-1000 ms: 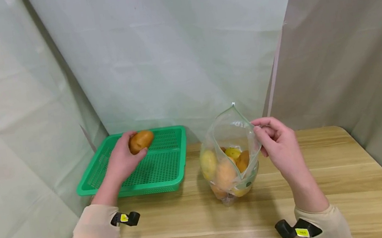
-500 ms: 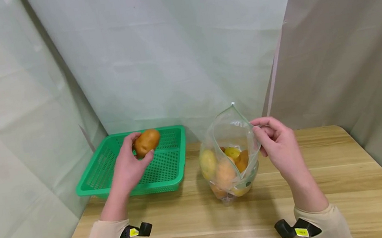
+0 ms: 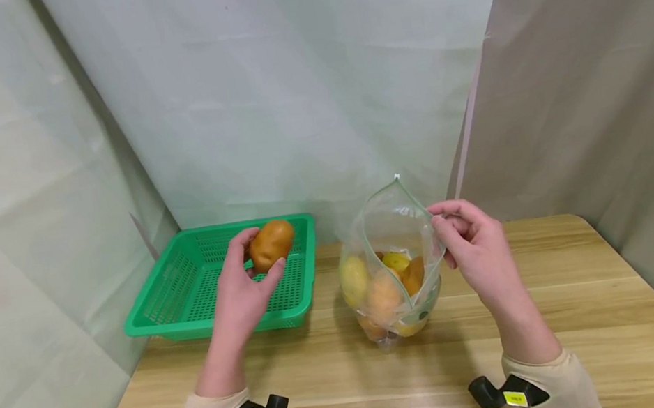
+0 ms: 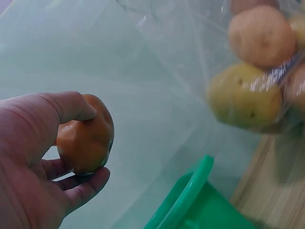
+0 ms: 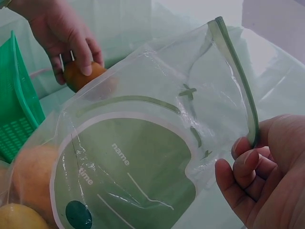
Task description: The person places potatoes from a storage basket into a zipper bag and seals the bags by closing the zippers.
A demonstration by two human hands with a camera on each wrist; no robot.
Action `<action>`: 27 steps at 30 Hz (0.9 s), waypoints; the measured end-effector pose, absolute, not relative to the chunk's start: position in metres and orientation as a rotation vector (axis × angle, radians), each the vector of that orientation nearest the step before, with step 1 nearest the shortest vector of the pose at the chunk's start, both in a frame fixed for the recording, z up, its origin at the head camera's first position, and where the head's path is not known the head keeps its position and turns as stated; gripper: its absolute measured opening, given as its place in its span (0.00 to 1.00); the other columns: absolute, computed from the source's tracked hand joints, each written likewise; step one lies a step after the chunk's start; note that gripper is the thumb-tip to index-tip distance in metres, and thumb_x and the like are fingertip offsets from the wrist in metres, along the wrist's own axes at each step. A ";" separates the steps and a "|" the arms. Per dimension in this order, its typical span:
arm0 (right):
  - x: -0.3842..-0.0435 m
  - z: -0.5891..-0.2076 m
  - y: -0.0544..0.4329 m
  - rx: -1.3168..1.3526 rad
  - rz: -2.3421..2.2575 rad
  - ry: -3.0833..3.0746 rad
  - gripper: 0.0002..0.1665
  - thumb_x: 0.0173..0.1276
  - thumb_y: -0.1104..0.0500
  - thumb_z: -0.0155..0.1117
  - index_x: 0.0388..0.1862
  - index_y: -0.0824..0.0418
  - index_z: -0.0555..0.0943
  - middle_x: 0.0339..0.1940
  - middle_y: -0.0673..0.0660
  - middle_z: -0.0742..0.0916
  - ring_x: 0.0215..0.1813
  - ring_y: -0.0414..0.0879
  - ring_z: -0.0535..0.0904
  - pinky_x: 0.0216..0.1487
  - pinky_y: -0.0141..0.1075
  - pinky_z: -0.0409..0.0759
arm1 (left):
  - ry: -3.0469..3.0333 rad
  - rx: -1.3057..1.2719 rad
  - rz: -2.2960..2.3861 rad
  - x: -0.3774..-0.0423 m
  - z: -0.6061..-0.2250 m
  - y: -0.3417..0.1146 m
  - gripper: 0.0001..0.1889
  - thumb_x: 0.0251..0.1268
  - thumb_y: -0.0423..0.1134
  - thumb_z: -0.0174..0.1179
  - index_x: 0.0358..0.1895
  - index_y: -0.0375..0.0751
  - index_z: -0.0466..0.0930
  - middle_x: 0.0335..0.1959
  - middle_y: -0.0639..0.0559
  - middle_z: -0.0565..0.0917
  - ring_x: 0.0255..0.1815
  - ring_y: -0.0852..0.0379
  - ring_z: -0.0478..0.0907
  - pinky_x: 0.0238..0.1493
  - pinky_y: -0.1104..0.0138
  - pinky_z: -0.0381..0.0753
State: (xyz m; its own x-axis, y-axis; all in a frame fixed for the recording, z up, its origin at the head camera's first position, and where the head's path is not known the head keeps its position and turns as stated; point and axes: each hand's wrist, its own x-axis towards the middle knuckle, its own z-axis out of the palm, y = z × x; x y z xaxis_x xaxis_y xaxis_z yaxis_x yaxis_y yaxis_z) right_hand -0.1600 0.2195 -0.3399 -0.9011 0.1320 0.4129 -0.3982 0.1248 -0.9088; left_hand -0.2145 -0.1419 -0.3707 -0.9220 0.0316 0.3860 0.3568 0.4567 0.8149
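Observation:
My left hand (image 3: 244,288) grips a brown potato (image 3: 273,244) between thumb and fingers, above the right part of the green basket (image 3: 138,329). In the left wrist view the thumb lies over the top of the potato (image 4: 86,138) with fingertips beneath it. My right hand (image 3: 478,248) pinches the green-edged rim of a clear zip bag (image 3: 394,222), whose mouth gapes. Through the plastic show several potatoes, among them a yellow one (image 3: 355,280) and a pale orange one (image 3: 384,298). The right wrist view shows a green label (image 5: 128,167) on the bag.
The basket stands at the back left of the wooden table (image 3: 356,397), its visible floor bare. A pale curtain (image 3: 284,83) hangs close behind it and the bag. The table's right edge meets a greyish curtain (image 3: 587,73) with a flower print.
My left hand has carried the potato rightward over the basket, towards the bag. The right hand and the bag have stayed nearly still.

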 end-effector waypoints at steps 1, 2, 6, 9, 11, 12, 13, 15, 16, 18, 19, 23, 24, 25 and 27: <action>-0.160 -0.340 0.219 0.258 1.830 -2.016 0.10 0.86 0.61 0.64 0.58 0.64 0.86 0.24 0.53 0.80 0.21 0.45 0.71 0.22 0.33 0.71 | -2.384 -0.331 -1.467 -0.213 -0.370 -0.140 0.35 0.76 0.36 0.72 0.81 0.42 0.66 0.73 0.44 0.76 0.70 0.43 0.75 0.66 0.46 0.80; -0.160 -0.340 0.219 0.259 1.831 -2.017 0.10 0.86 0.61 0.64 0.58 0.64 0.86 0.24 0.53 0.80 0.21 0.45 0.71 0.22 0.34 0.71 | -2.372 -0.330 -1.477 -0.211 -0.370 -0.137 0.35 0.76 0.37 0.73 0.81 0.43 0.67 0.73 0.45 0.76 0.70 0.44 0.75 0.66 0.47 0.80; -0.159 -0.340 0.220 0.254 1.831 -2.016 0.10 0.86 0.61 0.65 0.58 0.64 0.86 0.24 0.53 0.80 0.21 0.46 0.71 0.22 0.35 0.72 | -2.328 -0.342 -1.493 -0.203 -0.367 -0.128 0.35 0.76 0.40 0.75 0.80 0.46 0.69 0.72 0.48 0.77 0.68 0.47 0.76 0.65 0.51 0.81; -0.158 -0.340 0.220 0.252 1.834 -2.012 0.10 0.86 0.61 0.65 0.58 0.64 0.86 0.24 0.54 0.80 0.21 0.46 0.71 0.23 0.34 0.72 | -2.298 -0.357 -1.491 -0.199 -0.363 -0.120 0.35 0.74 0.41 0.76 0.80 0.49 0.71 0.71 0.51 0.78 0.67 0.50 0.77 0.62 0.57 0.82; -0.158 -0.340 0.220 0.251 1.837 -2.011 0.10 0.86 0.61 0.65 0.58 0.64 0.86 0.24 0.54 0.80 0.21 0.46 0.71 0.23 0.33 0.72 | -2.283 -0.383 -1.492 -0.196 -0.362 -0.114 0.36 0.74 0.41 0.76 0.80 0.48 0.71 0.70 0.52 0.79 0.67 0.51 0.77 0.61 0.62 0.82; -0.158 -0.340 0.220 0.250 1.838 -2.011 0.10 0.86 0.61 0.65 0.58 0.64 0.86 0.24 0.54 0.80 0.21 0.46 0.71 0.23 0.32 0.72 | -2.274 -0.398 -1.494 -0.194 -0.361 -0.111 0.36 0.74 0.41 0.77 0.80 0.48 0.72 0.70 0.52 0.79 0.66 0.51 0.77 0.60 0.64 0.82; -0.158 -0.340 0.220 0.250 1.839 -2.011 0.10 0.86 0.61 0.65 0.58 0.64 0.86 0.24 0.54 0.80 0.21 0.46 0.71 0.23 0.32 0.72 | -2.265 -0.414 -1.500 -0.193 -0.360 -0.108 0.36 0.73 0.40 0.77 0.80 0.48 0.72 0.70 0.53 0.79 0.66 0.52 0.77 0.59 0.66 0.82; -0.158 -0.340 0.220 0.248 1.838 -2.013 0.10 0.86 0.61 0.65 0.58 0.64 0.86 0.24 0.53 0.80 0.21 0.46 0.71 0.23 0.32 0.72 | -2.246 -0.453 -1.513 -0.191 -0.358 -0.102 0.37 0.72 0.40 0.78 0.80 0.47 0.72 0.70 0.52 0.79 0.66 0.52 0.78 0.58 0.69 0.82; -0.158 -0.340 0.220 0.247 1.839 -2.013 0.10 0.86 0.61 0.65 0.58 0.64 0.86 0.24 0.53 0.80 0.21 0.46 0.71 0.23 0.32 0.73 | -2.238 -0.472 -1.513 -0.189 -0.356 -0.099 0.37 0.72 0.40 0.78 0.80 0.46 0.72 0.70 0.52 0.79 0.66 0.52 0.78 0.58 0.70 0.82; -0.158 -0.340 0.220 0.246 1.838 -2.015 0.11 0.86 0.61 0.65 0.58 0.64 0.86 0.24 0.53 0.80 0.21 0.46 0.71 0.23 0.32 0.73 | -2.221 -0.500 -1.520 -0.187 -0.352 -0.093 0.38 0.71 0.40 0.79 0.80 0.44 0.72 0.70 0.52 0.79 0.65 0.53 0.78 0.57 0.71 0.82; -0.158 -0.340 0.220 0.246 1.838 -2.017 0.11 0.86 0.60 0.65 0.58 0.64 0.86 0.24 0.53 0.80 0.21 0.46 0.71 0.23 0.32 0.73 | -2.212 -0.513 -1.522 -0.186 -0.350 -0.091 0.38 0.71 0.40 0.79 0.80 0.43 0.71 0.70 0.52 0.79 0.65 0.53 0.78 0.57 0.71 0.82; -0.159 -0.340 0.219 0.248 1.828 -2.025 0.11 0.86 0.60 0.65 0.58 0.63 0.86 0.24 0.53 0.80 0.21 0.46 0.71 0.23 0.32 0.73 | -2.162 -0.568 -1.549 -0.182 -0.340 -0.083 0.38 0.70 0.39 0.79 0.79 0.43 0.70 0.69 0.51 0.79 0.64 0.53 0.78 0.58 0.70 0.83; -0.159 -0.339 0.219 0.249 1.824 -2.027 0.11 0.86 0.60 0.65 0.59 0.63 0.86 0.24 0.53 0.80 0.21 0.46 0.71 0.23 0.33 0.73 | -2.150 -0.583 -1.554 -0.182 -0.337 -0.081 0.38 0.70 0.38 0.79 0.79 0.44 0.70 0.68 0.50 0.79 0.64 0.53 0.78 0.58 0.70 0.83; -0.159 -0.339 0.219 0.249 1.822 -2.029 0.11 0.86 0.60 0.65 0.59 0.63 0.86 0.24 0.53 0.80 0.22 0.46 0.71 0.23 0.33 0.73 | -2.136 -0.598 -1.560 -0.181 -0.334 -0.078 0.37 0.70 0.38 0.79 0.78 0.45 0.71 0.68 0.50 0.79 0.63 0.53 0.79 0.58 0.69 0.83; -0.160 -0.339 0.218 0.248 1.816 -2.033 0.11 0.86 0.60 0.65 0.58 0.63 0.86 0.24 0.53 0.80 0.22 0.46 0.71 0.23 0.33 0.72 | -2.122 -0.623 -1.560 -0.181 -0.328 -0.073 0.37 0.70 0.38 0.79 0.77 0.46 0.71 0.67 0.51 0.80 0.62 0.53 0.80 0.58 0.68 0.84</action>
